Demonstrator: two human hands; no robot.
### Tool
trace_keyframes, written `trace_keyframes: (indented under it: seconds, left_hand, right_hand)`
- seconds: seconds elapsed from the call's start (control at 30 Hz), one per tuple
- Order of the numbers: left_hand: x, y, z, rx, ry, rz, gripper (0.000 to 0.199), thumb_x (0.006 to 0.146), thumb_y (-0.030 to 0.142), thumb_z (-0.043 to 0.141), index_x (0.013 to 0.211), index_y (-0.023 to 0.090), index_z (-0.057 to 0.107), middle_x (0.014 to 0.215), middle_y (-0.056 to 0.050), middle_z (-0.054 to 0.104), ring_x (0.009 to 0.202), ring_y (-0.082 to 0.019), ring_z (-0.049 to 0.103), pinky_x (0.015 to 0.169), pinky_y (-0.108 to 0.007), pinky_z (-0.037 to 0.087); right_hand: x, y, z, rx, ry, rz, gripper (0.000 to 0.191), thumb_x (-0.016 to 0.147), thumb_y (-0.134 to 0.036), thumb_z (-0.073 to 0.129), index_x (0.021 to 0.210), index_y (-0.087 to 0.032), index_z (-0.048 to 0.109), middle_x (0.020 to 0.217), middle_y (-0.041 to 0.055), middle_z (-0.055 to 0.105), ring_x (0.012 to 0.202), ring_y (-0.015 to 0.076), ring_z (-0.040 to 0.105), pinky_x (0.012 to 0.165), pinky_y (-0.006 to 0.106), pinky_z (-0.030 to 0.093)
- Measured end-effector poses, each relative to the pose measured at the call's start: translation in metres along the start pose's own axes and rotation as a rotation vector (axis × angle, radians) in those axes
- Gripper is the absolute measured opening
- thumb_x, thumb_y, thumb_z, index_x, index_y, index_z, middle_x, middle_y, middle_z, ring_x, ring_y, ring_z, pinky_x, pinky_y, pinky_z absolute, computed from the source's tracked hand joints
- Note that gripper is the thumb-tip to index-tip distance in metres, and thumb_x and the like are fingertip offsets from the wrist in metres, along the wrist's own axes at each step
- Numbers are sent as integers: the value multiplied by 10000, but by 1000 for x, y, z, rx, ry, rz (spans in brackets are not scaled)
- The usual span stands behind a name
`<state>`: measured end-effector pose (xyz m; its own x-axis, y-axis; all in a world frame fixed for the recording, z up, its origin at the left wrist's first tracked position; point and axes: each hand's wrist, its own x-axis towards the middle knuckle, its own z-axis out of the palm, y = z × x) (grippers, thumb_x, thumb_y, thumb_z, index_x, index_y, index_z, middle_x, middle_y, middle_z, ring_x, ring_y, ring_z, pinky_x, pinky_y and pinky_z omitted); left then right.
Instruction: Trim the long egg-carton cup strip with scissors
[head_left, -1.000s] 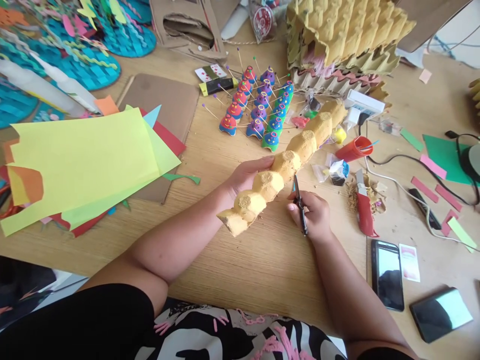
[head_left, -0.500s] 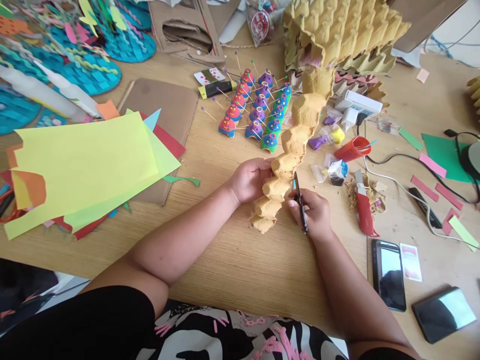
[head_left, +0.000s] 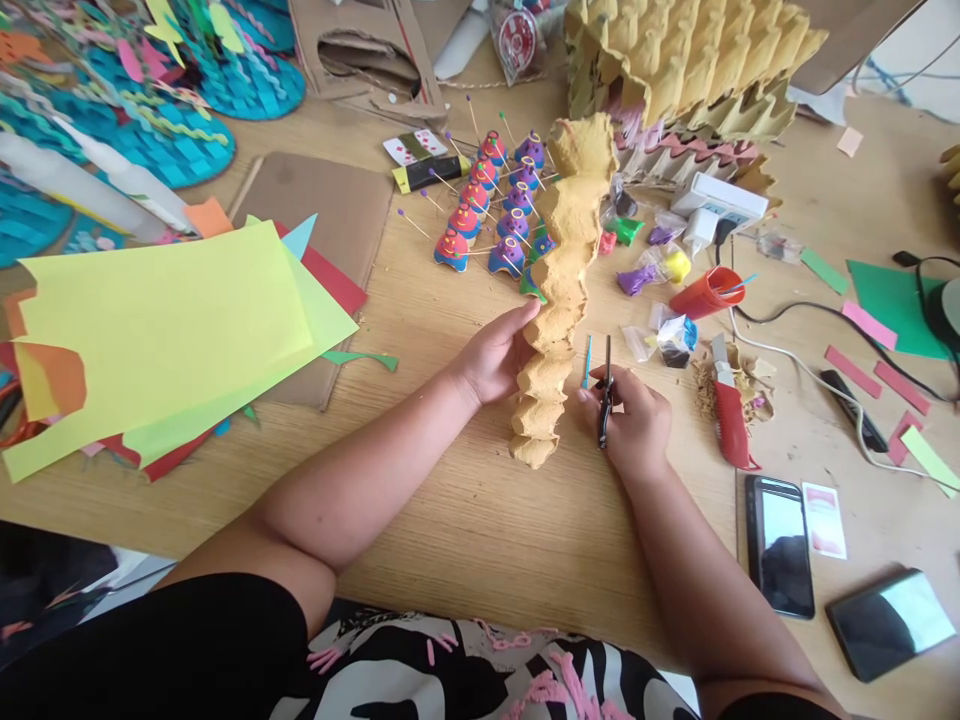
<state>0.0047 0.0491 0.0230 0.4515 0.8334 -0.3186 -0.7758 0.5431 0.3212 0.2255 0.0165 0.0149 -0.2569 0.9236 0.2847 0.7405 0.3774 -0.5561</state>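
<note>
A long strip of yellowish egg carton cups (head_left: 564, 270) is held over the table by my left hand (head_left: 496, 352), thumb on its left edge and fingers partly behind it. My right hand (head_left: 636, 420), just right of the strip, grips black-handled scissors (head_left: 605, 400) with the blades pointing away from me, apart from the carton. A thin blue stick (head_left: 587, 362) shows beside the scissors; whether my hand touches it I cannot tell. Beyond the strip stand rows of painted egg-cup figures (head_left: 514, 225) in red, purple and blue, some partly hidden by the strip.
Yellow paper sheets (head_left: 165, 340) lie on cardboard (head_left: 330, 220) at left. Stacked egg trays (head_left: 690, 70) stand at the back. At right are a red cup (head_left: 709, 294), a red-handled knife (head_left: 729, 415), a white power adapter (head_left: 716, 205) with cables and a phone (head_left: 780, 545).
The egg carton strip has swung to the left at its far end and is more upright in view. The scissors have drawn away from its edge to the right.
</note>
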Motion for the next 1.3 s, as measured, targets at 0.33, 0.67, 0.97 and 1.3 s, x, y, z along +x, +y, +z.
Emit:
trace_keyframes:
  seconds: [0.33,0.67,0.97,1.3]
  left_hand:
    - [4,-1,-7,4,-12,-40,391,993,506,569,1074,203,802,836,-83,830,791,-294,815,645,-340,607]
    - [3,-4,-6,-32,1,-28,413,985,533,556,1005,204,805,847,-87,828,847,-318,816,717,-381,623]
    - [0,-3,-2,40,-33,-56,362,949,431,536,939,167,782,727,-81,784,748,-301,782,753,-393,603]
    - [0,-2,-4,75,-33,-55,225,875,402,634,851,222,767,732,-75,797,813,-334,804,734,-396,601]
  right_hand:
    - [3,5,9,23,205,-190,342,948,-246,687,1288,-250,650,1162,92,785,994,249,759,867,418,619]
    - [5,2,10,-96,207,-340,571,869,-297,720,1407,-225,540,1224,122,733,1097,317,673,984,516,546]
    - [7,12,8,-126,171,-420,474,895,-379,732,1327,-228,607,973,63,709,917,275,648,818,423,516]
    - [7,11,8,-147,172,-419,432,903,-301,711,1322,-243,623,895,31,698,837,246,642,793,399,521]
